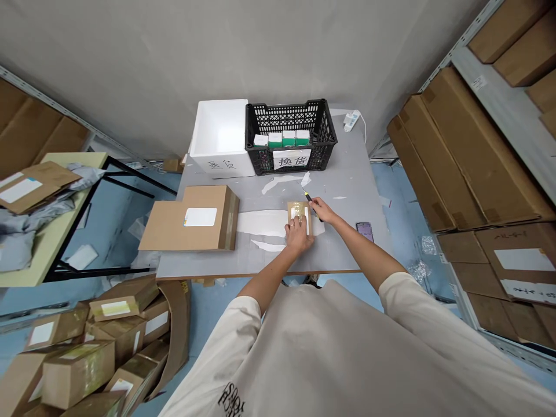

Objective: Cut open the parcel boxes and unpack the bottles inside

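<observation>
While the person's left hand rests on a small, taped, brown cardboard box, fingers slightly spread, the right hand is closed around a slim, black-handled knife, blade toward the rear edge. Positioned nearer the grey desk's front edge, the box appears sealed; no cut is discernible.

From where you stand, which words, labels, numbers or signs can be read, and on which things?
"换货": paper sign on black crate.
"货", character before it unclear: white box.
Shirt print: distorted, unreadable.
Carton labels, marker writing at right: too small or blurred.
</observation>
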`<state>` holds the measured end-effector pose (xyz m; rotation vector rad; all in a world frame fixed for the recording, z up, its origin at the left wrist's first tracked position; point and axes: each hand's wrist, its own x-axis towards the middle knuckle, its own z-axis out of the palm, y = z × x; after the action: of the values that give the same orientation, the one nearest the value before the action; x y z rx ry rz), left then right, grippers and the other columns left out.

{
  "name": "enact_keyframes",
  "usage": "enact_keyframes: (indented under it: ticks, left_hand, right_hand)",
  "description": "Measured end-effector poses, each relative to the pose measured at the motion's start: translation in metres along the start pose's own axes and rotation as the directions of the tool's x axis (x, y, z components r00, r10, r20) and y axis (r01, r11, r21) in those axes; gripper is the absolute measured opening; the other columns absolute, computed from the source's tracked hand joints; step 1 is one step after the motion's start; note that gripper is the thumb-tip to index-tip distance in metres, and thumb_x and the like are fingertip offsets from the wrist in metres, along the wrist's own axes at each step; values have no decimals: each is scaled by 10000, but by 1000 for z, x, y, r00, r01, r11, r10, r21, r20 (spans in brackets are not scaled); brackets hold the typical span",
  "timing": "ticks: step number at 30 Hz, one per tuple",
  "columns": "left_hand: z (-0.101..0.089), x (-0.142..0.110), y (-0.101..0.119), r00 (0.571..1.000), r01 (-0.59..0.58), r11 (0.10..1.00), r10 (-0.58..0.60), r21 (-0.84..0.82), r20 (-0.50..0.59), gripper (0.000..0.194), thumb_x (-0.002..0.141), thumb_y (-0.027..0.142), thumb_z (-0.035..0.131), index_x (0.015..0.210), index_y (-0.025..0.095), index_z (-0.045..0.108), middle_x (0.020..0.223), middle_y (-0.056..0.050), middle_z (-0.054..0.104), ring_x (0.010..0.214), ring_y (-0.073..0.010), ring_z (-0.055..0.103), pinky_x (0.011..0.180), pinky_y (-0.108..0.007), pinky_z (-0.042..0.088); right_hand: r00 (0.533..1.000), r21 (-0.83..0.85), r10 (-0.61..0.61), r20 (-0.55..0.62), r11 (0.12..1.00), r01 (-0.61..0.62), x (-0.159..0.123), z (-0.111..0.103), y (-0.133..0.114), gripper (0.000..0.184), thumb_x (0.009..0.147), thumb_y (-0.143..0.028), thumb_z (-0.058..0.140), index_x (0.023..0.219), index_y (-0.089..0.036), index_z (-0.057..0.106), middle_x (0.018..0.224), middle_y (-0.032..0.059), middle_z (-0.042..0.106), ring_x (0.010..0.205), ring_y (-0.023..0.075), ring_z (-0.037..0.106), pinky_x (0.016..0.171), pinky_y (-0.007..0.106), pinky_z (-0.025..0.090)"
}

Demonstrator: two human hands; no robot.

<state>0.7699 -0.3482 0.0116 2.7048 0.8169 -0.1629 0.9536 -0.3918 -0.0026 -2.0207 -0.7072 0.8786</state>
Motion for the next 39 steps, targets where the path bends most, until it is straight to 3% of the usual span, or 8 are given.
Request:
enact_keyframes:
  ticks: [7,12,17,20,24,30,34,39]
  left_hand:
    - [-11,10,-51,959,-270,951,252,152,128,1029,748,121,713,1628,249,196,1676,-166,290,1520,-341,266,1206,-550,229]
    - [-17,15,-75,944,-331,927,323,176,75,835,861,94,572,1608,210,219,1550,-156,463,1446,-300,389,1166,-463,308]
    - [-16,11,-77,936,-353,916,344,192,81,717,853,49,541,1522,213,343,1468,-148,509,1400,-289,422,1140,-430,329]
    - [-15,8,-72,945,-324,927,310,189,100,668,824,19,561,1449,210,420,1401,-153,530,1356,-287,451,1120,-417,341]
    - [-16,9,-60,957,-287,946,275,151,94,539,860,217,696,1356,207,486,1334,-155,547,1312,-317,471,1151,-462,307]
    - [-16,15,-49,976,-210,963,195,170,101,536,854,207,730,1332,181,489,1323,-173,539,1280,-320,508,1114,-441,356]
    - [-12,14,-52,976,-211,962,198,176,87,512,861,168,716,1321,208,495,1333,-153,528,1289,-309,516,1103,-431,389]
    - [-11,10,-54,973,-227,959,216,171,80,474,879,141,684,1309,241,511,1318,-129,529,1308,-299,504,1092,-425,427]
  right_hand:
    - [990,175,129,-50,977,-118,-15,1,19,254,941,-481,532,1029,-245,556,1070,40,722,990,198,660,908,324,502]
    - [976,345,202,79,913,-217,-38,10,26,204,938,-419,548,1024,-234,535,1071,62,760,952,199,734,876,321,528]
    - [960,387,216,180,881,-271,-59,8,26,232,950,-437,510,1053,-234,557,1074,74,771,949,211,748,805,313,573]
    - [963,302,202,179,920,-249,-65,-2,32,283,961,-447,465,1036,-218,612,1057,90,761,925,213,742,742,304,587]
    - [976,184,153,156,966,-181,-67,-22,43,296,962,-440,469,950,-200,643,906,77,744,761,197,705,633,289,558]
    - [969,-43,-11,246,999,23,-62,-54,46,337,926,-493,580,1108,-226,675,832,7,714,683,172,647,615,272,506]
    - [954,-279,-121,275,939,199,-52,-70,41,308,909,-452,617,1089,-240,749,827,18,735,754,207,644,725,300,478]
    - [938,-480,-152,310,827,293,-35,-75,33,227,902,-368,651,1062,-270,779,962,65,773,874,271,662,788,340,451]
